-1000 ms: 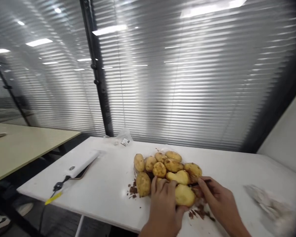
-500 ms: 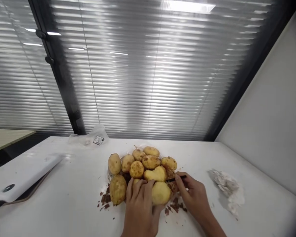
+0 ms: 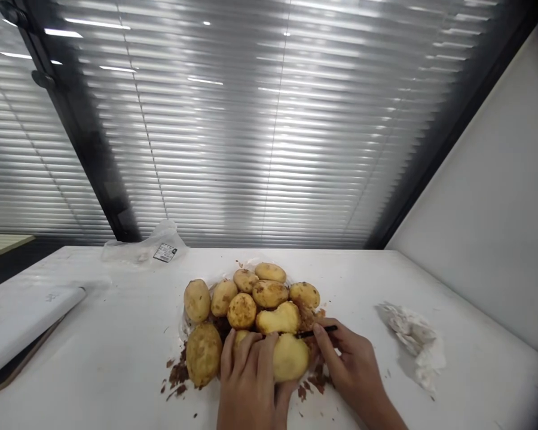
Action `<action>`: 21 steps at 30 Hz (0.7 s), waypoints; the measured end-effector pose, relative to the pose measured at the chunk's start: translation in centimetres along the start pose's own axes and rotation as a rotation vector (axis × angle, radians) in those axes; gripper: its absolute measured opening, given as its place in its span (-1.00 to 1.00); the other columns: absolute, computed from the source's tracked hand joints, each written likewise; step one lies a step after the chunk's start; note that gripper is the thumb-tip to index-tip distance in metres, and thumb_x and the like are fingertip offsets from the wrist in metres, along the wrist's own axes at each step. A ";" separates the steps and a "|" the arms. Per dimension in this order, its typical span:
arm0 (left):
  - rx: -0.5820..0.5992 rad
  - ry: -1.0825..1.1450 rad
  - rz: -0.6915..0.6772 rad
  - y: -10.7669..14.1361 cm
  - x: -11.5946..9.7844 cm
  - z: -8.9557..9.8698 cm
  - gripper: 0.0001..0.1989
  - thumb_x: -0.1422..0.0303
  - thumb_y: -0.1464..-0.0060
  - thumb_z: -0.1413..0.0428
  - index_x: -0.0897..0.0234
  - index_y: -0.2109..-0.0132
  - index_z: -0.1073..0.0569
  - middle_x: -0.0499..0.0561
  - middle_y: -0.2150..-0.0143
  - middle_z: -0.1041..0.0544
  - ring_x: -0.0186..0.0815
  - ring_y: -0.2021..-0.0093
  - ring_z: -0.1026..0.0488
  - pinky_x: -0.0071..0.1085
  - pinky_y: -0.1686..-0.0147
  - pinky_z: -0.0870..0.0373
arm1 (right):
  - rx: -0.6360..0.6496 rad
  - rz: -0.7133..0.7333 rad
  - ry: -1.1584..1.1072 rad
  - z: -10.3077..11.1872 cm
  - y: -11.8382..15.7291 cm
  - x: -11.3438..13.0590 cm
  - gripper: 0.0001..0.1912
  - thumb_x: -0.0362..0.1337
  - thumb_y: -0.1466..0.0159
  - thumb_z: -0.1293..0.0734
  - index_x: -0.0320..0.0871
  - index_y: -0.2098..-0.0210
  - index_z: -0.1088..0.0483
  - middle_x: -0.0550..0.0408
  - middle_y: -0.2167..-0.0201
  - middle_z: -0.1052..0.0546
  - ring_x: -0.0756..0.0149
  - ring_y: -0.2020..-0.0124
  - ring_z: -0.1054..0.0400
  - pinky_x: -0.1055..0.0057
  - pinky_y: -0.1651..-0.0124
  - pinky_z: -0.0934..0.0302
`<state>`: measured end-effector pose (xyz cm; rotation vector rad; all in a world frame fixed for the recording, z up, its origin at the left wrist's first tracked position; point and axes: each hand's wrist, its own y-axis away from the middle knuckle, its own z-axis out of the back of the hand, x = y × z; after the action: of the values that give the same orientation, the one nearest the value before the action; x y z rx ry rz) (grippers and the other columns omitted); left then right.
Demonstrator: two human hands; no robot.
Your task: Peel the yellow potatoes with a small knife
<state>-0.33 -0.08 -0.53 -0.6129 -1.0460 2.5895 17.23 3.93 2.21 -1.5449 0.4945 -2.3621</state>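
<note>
My left hand (image 3: pixel 248 379) is wrapped round a pale, mostly peeled potato (image 3: pixel 291 359) at the front of a pile. Between the thumb and fingers of my right hand (image 3: pixel 354 364) is a thin black-handled tool (image 3: pixel 326 329), its tip against the upper right side of that potato; the kind of tool I cannot make out. Just behind lies another peeled, lumpy potato (image 3: pixel 278 318). A large unpeeled potato (image 3: pixel 204 354) rests left of my left hand. Several more potatoes (image 3: pixel 269 293) sit behind, some with brown patches.
Brown peel scraps (image 3: pixel 178 373) lie around the pile, which rests on clear plastic. A crumpled white tissue (image 3: pixel 410 334) is on the right of the white table (image 3: pixel 130 358). At the back left is a clear bag (image 3: pixel 147 245) with a label; a white device (image 3: pixel 22 316) lies left.
The view has shifted slightly, so the pile, bag and white device appear further left. Both hands keep their hold, and the tool's tip stays close to the potato.
</note>
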 end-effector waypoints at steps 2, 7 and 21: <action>0.017 -0.019 -0.035 0.0 0.2 0.1 -0.63 0.18 -0.21 -0.02 0.25 -0.09 -0.34 0.00 0.11 -0.55 -0.17 0.02 -0.40 -0.12 -0.22 -0.02 | -0.003 -0.027 -0.009 0.0 0.0 -0.1 -0.67 -0.07 -0.34 -0.22 -0.16 0.40 -0.41 0.12 0.59 -0.46 0.35 0.61 -0.33 0.51 0.54 -0.26; 0.024 -0.071 -0.073 -0.2 0.4 0.3 -0.60 0.17 -0.18 -0.06 0.25 -0.10 -0.34 0.01 0.11 -0.56 -0.17 0.05 -0.43 -0.10 -0.17 -0.13 | 0.019 -0.015 0.020 0.1 0.0 -0.3 -0.65 -0.05 -0.34 -0.22 -0.17 0.40 -0.42 0.08 0.56 -0.49 0.34 0.58 -0.36 0.51 0.52 -0.28; -0.004 -0.099 -0.121 -0.2 0.6 0.2 -0.60 0.16 -0.19 -0.04 0.28 -0.08 -0.35 -0.03 0.13 -0.56 -0.18 0.06 -0.42 -0.16 -0.17 -0.04 | 0.076 -0.063 -0.062 -0.1 -0.1 -0.2 -0.63 -0.02 -0.33 -0.24 -0.18 0.40 -0.45 0.15 0.65 -0.43 0.39 0.68 -0.28 0.52 0.59 -0.22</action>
<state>-0.96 0.18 -0.42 -0.4124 -1.0840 2.5349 17.28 4.10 2.02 -1.6162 0.3435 -2.3422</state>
